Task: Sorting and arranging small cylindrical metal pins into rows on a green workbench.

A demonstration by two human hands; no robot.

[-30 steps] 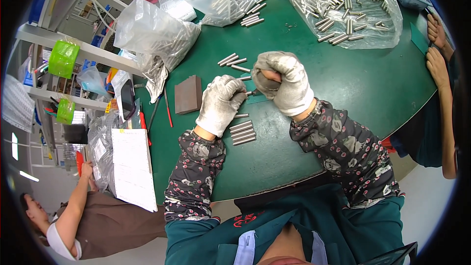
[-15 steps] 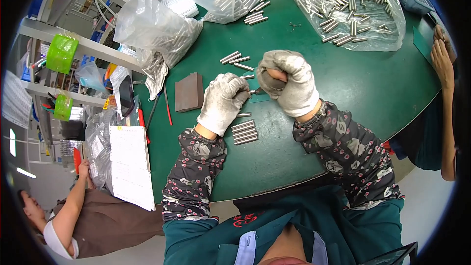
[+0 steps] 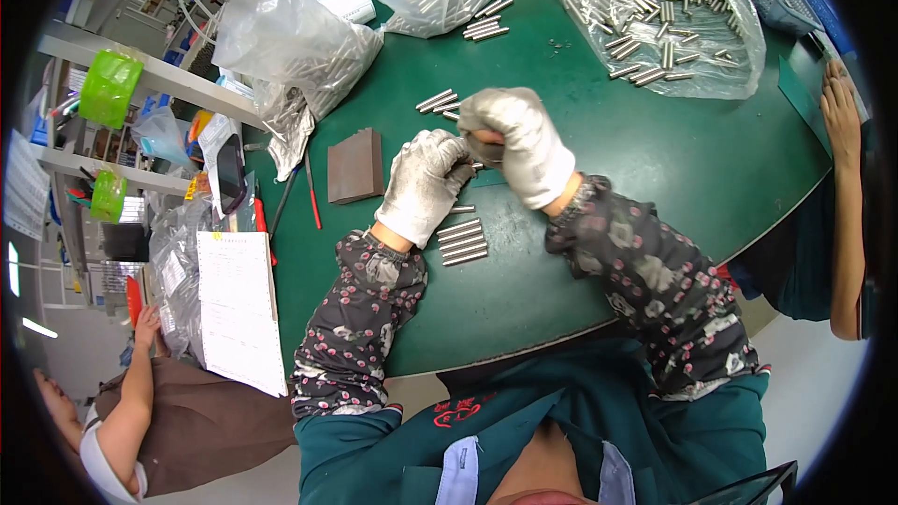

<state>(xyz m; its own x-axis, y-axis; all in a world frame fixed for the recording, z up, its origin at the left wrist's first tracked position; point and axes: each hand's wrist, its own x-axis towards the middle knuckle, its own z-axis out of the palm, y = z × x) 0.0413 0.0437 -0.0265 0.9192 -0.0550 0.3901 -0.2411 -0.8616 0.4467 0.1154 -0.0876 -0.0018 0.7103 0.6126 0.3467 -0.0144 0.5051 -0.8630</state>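
Both my hands wear white work gloves over a round green table (image 3: pixel 655 159). My left hand (image 3: pixel 426 182) and my right hand (image 3: pixel 514 140) are pressed together with fingers closed around a small metal rod that is mostly hidden between them. A short row of metal rods (image 3: pixel 463 241) lies just below my left hand. A few more rods (image 3: pixel 437 103) lie just beyond my hands.
A brown rectangular block (image 3: pixel 355 166) lies left of my hands, with a red pen (image 3: pixel 311 192) beside it. Clear bags of metal rods (image 3: pixel 669 14) sit at the far side. Another person's forearm (image 3: pixel 847 187) rests at the right edge; a seated person (image 3: pixel 140 411) is at lower left, next to a paper pad (image 3: pixel 234 309).
My hands have stayed together, shifting slightly away from me toward the far rods. The right hand has curled more tightly over the rod.
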